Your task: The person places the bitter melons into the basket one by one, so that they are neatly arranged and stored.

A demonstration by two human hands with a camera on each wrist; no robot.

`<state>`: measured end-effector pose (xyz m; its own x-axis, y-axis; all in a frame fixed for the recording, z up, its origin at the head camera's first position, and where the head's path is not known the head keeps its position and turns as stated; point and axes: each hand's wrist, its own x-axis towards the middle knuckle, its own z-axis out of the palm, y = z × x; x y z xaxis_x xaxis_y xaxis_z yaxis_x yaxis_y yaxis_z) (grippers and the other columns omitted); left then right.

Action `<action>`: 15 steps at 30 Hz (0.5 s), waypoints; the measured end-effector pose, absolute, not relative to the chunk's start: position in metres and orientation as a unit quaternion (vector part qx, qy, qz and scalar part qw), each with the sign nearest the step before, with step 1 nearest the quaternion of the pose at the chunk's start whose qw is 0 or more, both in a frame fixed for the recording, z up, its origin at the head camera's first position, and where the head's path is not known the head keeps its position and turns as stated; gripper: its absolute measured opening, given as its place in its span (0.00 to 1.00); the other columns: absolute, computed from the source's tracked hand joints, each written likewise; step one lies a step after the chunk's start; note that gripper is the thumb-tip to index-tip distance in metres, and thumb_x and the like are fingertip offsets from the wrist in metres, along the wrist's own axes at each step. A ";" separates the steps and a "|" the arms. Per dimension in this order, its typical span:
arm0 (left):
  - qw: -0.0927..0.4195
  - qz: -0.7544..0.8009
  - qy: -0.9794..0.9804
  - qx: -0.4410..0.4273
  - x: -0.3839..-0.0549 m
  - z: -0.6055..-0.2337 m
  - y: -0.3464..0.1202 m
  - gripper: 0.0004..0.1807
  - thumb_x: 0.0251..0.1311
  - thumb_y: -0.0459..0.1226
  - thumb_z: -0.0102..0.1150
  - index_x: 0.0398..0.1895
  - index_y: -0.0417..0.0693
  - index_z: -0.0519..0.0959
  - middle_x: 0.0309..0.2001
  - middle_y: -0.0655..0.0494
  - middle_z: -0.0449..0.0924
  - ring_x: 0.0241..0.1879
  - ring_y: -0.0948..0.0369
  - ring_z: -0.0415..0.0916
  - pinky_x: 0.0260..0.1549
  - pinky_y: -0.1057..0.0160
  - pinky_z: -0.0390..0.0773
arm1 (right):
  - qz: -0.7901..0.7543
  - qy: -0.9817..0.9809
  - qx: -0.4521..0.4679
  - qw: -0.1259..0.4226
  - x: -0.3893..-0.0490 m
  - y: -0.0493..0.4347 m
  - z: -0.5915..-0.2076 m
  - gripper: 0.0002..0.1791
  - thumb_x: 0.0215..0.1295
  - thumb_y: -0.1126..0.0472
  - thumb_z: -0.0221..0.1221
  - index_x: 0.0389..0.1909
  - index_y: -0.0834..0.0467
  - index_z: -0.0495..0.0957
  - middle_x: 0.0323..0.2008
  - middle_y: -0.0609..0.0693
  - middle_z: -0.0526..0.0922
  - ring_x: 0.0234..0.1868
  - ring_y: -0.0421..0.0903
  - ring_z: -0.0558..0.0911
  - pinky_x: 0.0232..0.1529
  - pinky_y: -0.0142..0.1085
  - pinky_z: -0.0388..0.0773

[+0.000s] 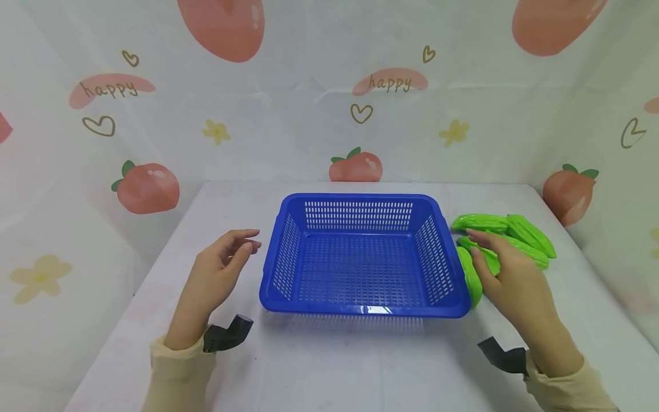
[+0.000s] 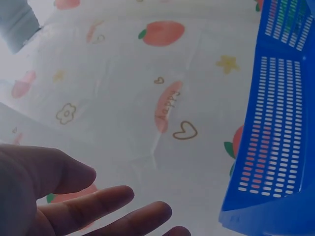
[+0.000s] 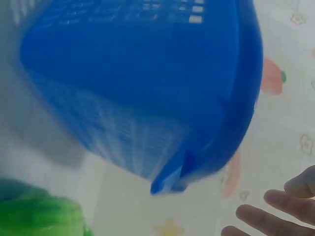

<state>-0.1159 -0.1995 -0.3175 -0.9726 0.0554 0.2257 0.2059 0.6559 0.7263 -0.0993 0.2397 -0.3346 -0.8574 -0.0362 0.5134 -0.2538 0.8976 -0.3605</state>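
A blue plastic basket (image 1: 365, 310) with slotted walls and a perforated floor stands in the middle of the table. To its left is my left hand (image 1: 216, 274), fingers loosely bent and apart from the rim. The left wrist view shows that hand's fingers (image 2: 88, 204) spread beside the basket's slotted wall (image 2: 275, 128). My right hand (image 1: 517, 283) hovers at the basket's right side, over several bright green ridged vegetables (image 1: 530, 236) resembling bitter melons, partly hiding them. In the right wrist view its fingers (image 3: 268, 216) are extended with nothing between them.
A white table (image 1: 340, 366) extends around the basket. Behind and at the sides hangs a white cloth (image 1: 298, 126) printed with peaches, hearts and flowers. Dark camera mounts (image 1: 229, 335) stick out from both wrists.
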 end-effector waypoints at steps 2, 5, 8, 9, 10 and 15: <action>0.084 -0.412 -0.904 -0.070 -0.118 -0.319 -0.201 0.19 0.73 0.45 0.45 0.59 0.47 0.75 0.49 0.46 0.83 0.51 0.50 0.80 0.53 0.43 0.77 | 0.217 -0.941 0.065 0.252 -0.099 0.245 -0.336 0.19 0.67 0.61 0.56 0.58 0.58 0.76 0.48 0.65 0.83 0.10 0.36 0.52 0.12 0.32 0.52; 0.074 -0.427 -0.898 -0.071 -0.121 -0.321 -0.205 0.20 0.74 0.45 0.44 0.60 0.46 0.73 0.50 0.45 0.82 0.52 0.50 0.80 0.54 0.45 0.76 | 0.225 -0.939 0.056 0.254 -0.099 0.252 -0.338 0.18 0.67 0.62 0.55 0.57 0.59 0.76 0.48 0.66 0.83 0.11 0.43 0.66 0.14 0.36 0.60; 0.068 -0.439 -0.893 -0.076 -0.125 -0.323 -0.209 0.20 0.74 0.44 0.43 0.61 0.44 0.72 0.51 0.44 0.82 0.52 0.50 0.80 0.54 0.54 0.78 | 0.236 -0.934 0.059 0.261 -0.100 0.259 -0.342 0.18 0.66 0.64 0.55 0.56 0.61 0.76 0.48 0.66 0.83 0.28 0.58 0.81 0.26 0.48 0.73; 0.067 -0.443 -0.891 -0.078 -0.126 -0.324 -0.210 0.20 0.74 0.44 0.43 0.61 0.44 0.72 0.51 0.43 0.81 0.52 0.50 0.80 0.53 0.58 0.78 | 0.238 -0.934 0.057 0.260 -0.101 0.260 -0.344 0.18 0.66 0.64 0.55 0.56 0.61 0.76 0.48 0.65 0.83 0.37 0.61 0.83 0.32 0.51 0.74; 0.066 -0.446 -0.889 -0.078 -0.127 -0.325 -0.211 0.20 0.74 0.44 0.43 0.62 0.43 0.72 0.52 0.43 0.81 0.52 0.51 0.80 0.53 0.62 0.78 | 0.244 -0.933 0.058 0.260 -0.101 0.262 -0.346 0.18 0.66 0.65 0.55 0.56 0.62 0.76 0.49 0.65 0.83 0.43 0.64 0.82 0.37 0.55 0.74; 0.054 -0.451 -0.888 -0.070 -0.132 -0.327 -0.214 0.22 0.73 0.44 0.45 0.64 0.43 0.70 0.55 0.41 0.79 0.53 0.49 0.79 0.53 0.61 0.79 | 0.266 -0.935 0.051 0.229 -0.103 0.268 -0.354 0.19 0.67 0.66 0.54 0.58 0.64 0.73 0.52 0.64 0.81 0.47 0.66 0.81 0.43 0.59 0.74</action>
<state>-0.1319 -0.2142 -0.3272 -0.9843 0.0751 0.1596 0.1731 0.5834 0.7935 -0.1030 0.2685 -0.3541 -0.8898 0.0264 0.4557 -0.2172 0.8535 -0.4736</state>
